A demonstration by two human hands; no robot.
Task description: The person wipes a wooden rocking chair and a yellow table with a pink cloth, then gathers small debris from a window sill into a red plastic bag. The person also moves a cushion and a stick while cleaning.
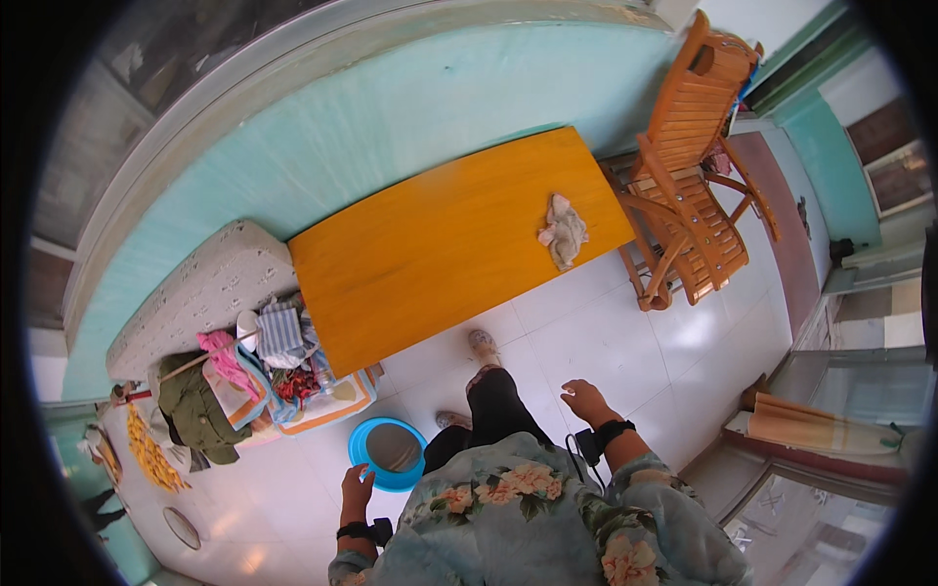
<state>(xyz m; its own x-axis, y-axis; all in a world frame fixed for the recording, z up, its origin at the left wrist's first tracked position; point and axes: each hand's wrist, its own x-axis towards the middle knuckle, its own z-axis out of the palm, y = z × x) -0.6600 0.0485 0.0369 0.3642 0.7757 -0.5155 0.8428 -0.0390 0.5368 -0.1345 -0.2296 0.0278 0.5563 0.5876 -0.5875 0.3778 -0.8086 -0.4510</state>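
My left hand [357, 485] hangs over the near rim of a blue plastic basin [357, 438] on the floor, which holds murky water; whether the two touch I cannot tell. Nothing is in that hand, and its fingers are apart. Out to the right, my right hand [586, 400] is empty above the floor tiles, its fingers loosely bent and apart. Ahead stands a long orange-yellow wooden table [447, 249] against the wall. A crumpled, damp-looking cloth [563, 231] lies near the table's right end, away from both hands.
A wooden slatted folding chair [681, 205] stands at the table's right end. Left of the table, a patterned sofa [212, 286] holds piled clothes, among them an olive garment [196, 410]. Yellow pieces [150, 448] lie spread on the floor at far left. A glass-topped surface [799, 524] is at lower right.
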